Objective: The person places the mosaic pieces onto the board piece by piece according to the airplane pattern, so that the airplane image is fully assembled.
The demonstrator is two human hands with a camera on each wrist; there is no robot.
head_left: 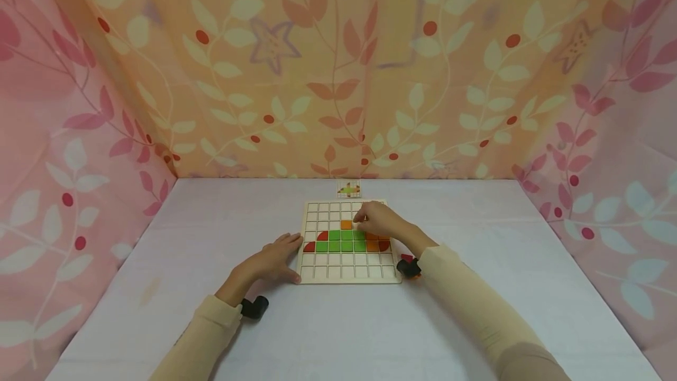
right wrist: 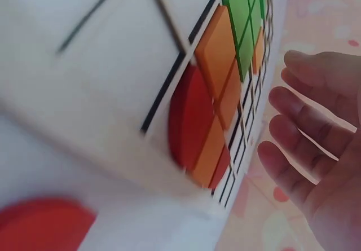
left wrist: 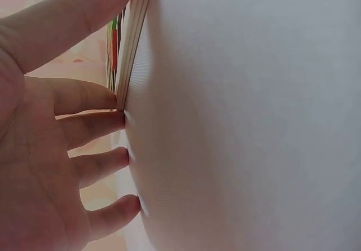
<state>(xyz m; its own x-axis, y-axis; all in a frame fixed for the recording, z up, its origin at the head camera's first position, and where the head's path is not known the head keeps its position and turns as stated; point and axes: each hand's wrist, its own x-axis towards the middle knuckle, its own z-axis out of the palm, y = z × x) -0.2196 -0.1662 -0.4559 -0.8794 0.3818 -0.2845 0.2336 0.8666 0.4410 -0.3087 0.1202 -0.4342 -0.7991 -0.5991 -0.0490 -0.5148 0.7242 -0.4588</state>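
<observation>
My left hand (head_left: 274, 260) rests at the left side of a wooden grid board (head_left: 346, 280). In the left wrist view its fingers are spread straight, with the thumb and index finger at the board's edge (left wrist: 135, 42). Above the board's upper right part is my right hand (head_left: 385, 221), beside a lone orange square tile (head_left: 346, 224). Its fingers are loosely bent, and nothing shows between them in the right wrist view. Below that tile lie green square tiles (head_left: 347, 246), orange tiles (right wrist: 215, 52) and red rounded tiles (right wrist: 192, 118) in two rows.
A small pattern card (head_left: 349, 189) lies behind the board. Loose red (right wrist: 45, 223) and orange pieces sit right of the board, partly hidden by the right wrist's black camera (head_left: 409, 267). Floral curtains (head_left: 338, 75) enclose the white table (head_left: 211, 216).
</observation>
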